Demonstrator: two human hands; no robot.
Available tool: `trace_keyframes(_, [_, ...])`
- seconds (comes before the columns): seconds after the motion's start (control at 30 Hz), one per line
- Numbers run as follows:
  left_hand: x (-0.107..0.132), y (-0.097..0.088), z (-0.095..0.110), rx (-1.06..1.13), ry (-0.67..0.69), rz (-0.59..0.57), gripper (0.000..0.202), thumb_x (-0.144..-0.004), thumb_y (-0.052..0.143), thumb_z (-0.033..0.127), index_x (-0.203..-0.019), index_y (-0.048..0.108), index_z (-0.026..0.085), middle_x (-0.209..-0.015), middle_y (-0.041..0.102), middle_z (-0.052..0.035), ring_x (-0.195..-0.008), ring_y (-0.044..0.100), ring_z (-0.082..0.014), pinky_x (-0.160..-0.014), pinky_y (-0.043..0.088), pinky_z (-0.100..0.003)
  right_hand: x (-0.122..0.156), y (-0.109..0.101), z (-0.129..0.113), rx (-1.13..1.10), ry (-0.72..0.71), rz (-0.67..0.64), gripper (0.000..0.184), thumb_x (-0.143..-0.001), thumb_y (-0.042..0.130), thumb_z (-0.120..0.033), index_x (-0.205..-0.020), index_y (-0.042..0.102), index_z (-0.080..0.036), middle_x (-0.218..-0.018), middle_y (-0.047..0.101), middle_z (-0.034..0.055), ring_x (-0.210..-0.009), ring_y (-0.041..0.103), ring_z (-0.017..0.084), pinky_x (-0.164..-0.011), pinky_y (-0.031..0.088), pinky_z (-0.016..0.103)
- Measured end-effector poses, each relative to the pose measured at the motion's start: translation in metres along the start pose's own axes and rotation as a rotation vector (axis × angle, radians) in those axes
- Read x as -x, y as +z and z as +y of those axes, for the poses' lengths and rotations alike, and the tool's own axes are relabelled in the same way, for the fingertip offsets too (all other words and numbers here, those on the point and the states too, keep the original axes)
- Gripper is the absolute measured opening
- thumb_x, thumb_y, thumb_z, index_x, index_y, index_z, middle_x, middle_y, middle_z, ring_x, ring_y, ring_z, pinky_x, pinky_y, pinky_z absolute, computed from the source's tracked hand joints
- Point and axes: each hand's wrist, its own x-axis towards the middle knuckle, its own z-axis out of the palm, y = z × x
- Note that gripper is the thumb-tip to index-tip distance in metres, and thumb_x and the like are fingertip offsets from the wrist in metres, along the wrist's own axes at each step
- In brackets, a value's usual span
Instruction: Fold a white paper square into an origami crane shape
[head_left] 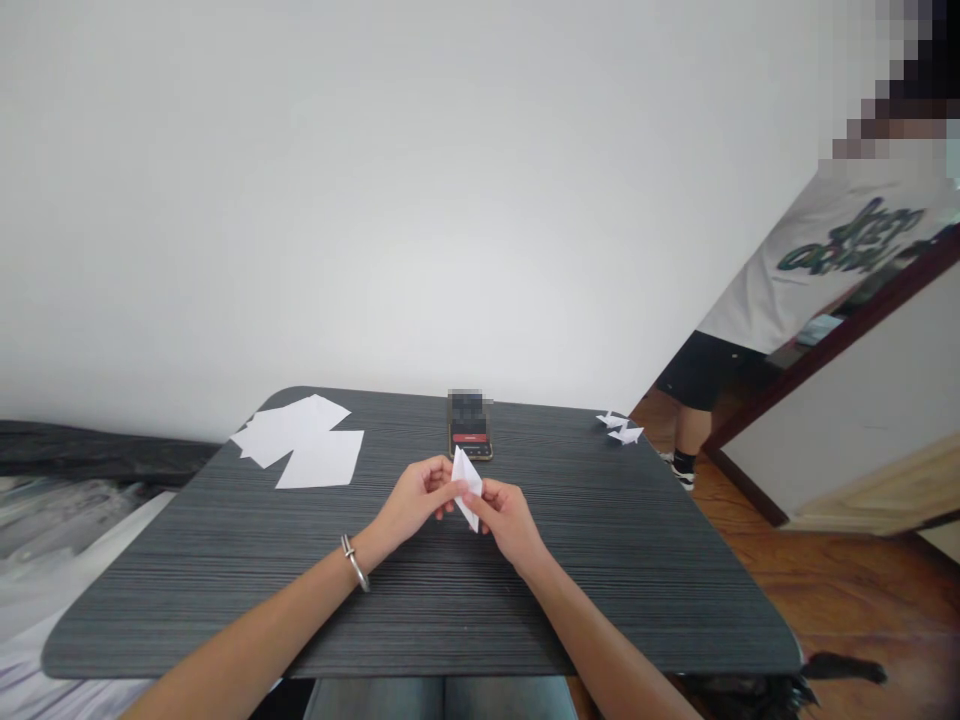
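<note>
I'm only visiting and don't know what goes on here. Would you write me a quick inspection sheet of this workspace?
Surface: dark grey wood-grain table with rounded corners.
Job's things: folded white paper, held up between both hands.
Clutter: loose white paper sheets far left; phone at the far edge; small folded paper figures near the far right corner.
Hands: left hand, with metal bangle, and right hand both pinch the paper.
Cables: nothing seen.
Surroundings: white wall, wooden floor, another person standing at right.
</note>
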Motion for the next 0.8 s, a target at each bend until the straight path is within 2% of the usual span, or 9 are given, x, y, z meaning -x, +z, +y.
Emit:
trace_keyframes(0.1, [0.0001, -0.0004, -0.0022, -0.015, -0.017, -0.016, 0.027, -0.068, 0.063, 0.034, -0.068, 0.047, 0.013, -0.053, 0.051, 0.004, -0.044, 0.045, -0.0062, -0.04, 0.035, -0.016, 0.0002, 0.0005, 0.0007, 0.006, -0.002, 0.0, 0.031, -0.072, 0.057, -0.043, -0.062, 0.059, -0.014, -0.05, 0.051, -0.0028, -0.041, 0.036, 0.007, -0.039, 0.026, 0.018])
trace_keyframes(0.37, [0.0011, -0.0002, -0.0077, -0.107, 0.014, 0.024, 0.028, -0.075, 0.054, 0.039, -0.064, 0.046, 0.014, -0.049, 0.048, 0.0044, -0.042, 0.042, -0.0066, -0.041, 0.035, -0.018, 0.0002, 0.0014, 0.0036, -0.011, 0.0, -0.004, 0.027, -0.073, 0.058, -0.039, -0.065, 0.061, -0.014, -0.052, 0.056, -0.0011, -0.042, 0.041, 0.007, -0.038, 0.03, 0.018])
trace_keyframes(0.6, [0.0019, 0.0002, -0.0091, -0.124, 0.047, 0.043, 0.031, -0.078, 0.049, 0.042, -0.063, 0.045, 0.015, -0.049, 0.045, 0.0048, -0.043, 0.041, -0.0071, -0.042, 0.032, -0.018, 0.0004, 0.0042, 0.0036, -0.036, 0.056, -0.055, 0.025, -0.071, 0.06, -0.038, -0.072, 0.063, -0.013, -0.06, 0.062, 0.0015, -0.044, 0.052, 0.009, -0.038, 0.036, 0.018])
trace_keyframes(0.8, [0.003, 0.0, -0.0079, -0.219, 0.122, 0.106, 0.027, -0.077, 0.051, 0.039, -0.066, 0.047, 0.015, -0.054, 0.044, 0.0048, -0.048, 0.038, -0.0078, -0.046, 0.03, -0.019, 0.0021, 0.005, 0.002, -0.057, 0.053, -0.065, 0.023, -0.07, 0.061, -0.036, -0.066, 0.062, -0.013, -0.052, 0.057, -0.0014, -0.041, 0.046, 0.007, -0.039, 0.034, 0.017])
